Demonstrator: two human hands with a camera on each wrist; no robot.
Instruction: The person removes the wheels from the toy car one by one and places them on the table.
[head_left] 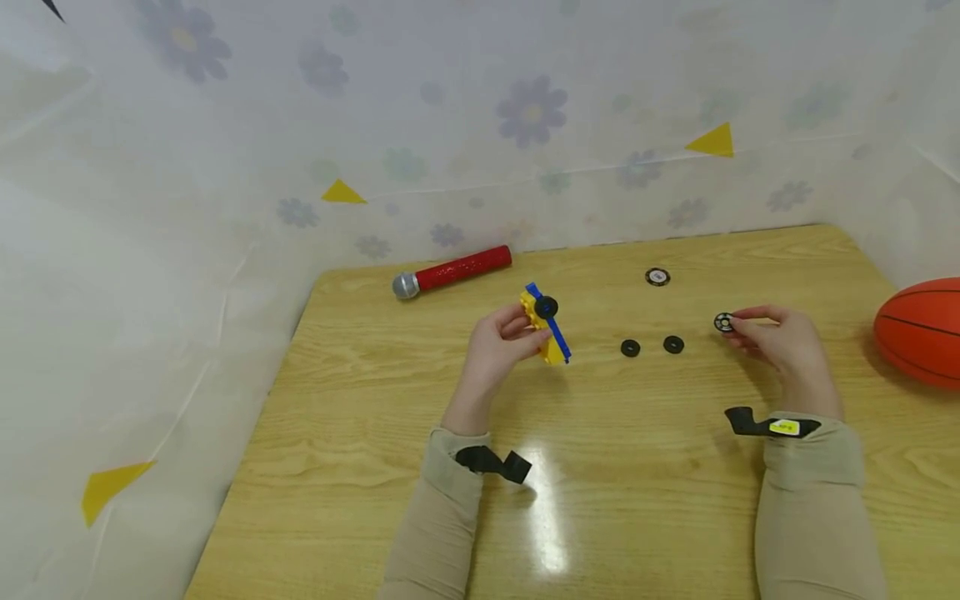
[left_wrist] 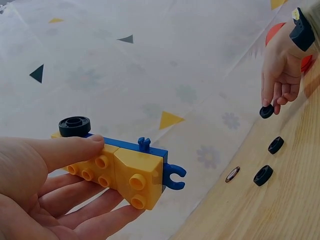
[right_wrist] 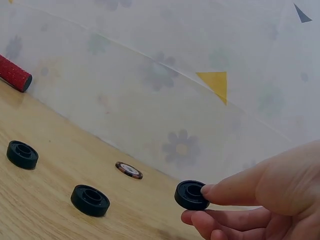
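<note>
Sleeves (head_left: 442,508) sit closest to us, and ahead our left hand (head_left: 498,346) clamps the brick car (head_left: 546,327) above the table (head_left: 375,467), fingers curled round its yellow studded blocks, blue clip-ended strip and the one black wheel (left_wrist: 75,126) already on. Our right hand (head_left: 783,342) pinches a loose wheel (right_wrist: 191,194) between thumb and fingertip, well right of the car; best we keep the car level and line the wheel's hollow hub square with a peg before pressing. Two spare wheels (head_left: 631,348) (head_left: 673,344) and a flat coin-like disc (head_left: 657,277) lie on the glossy wood.
</note>
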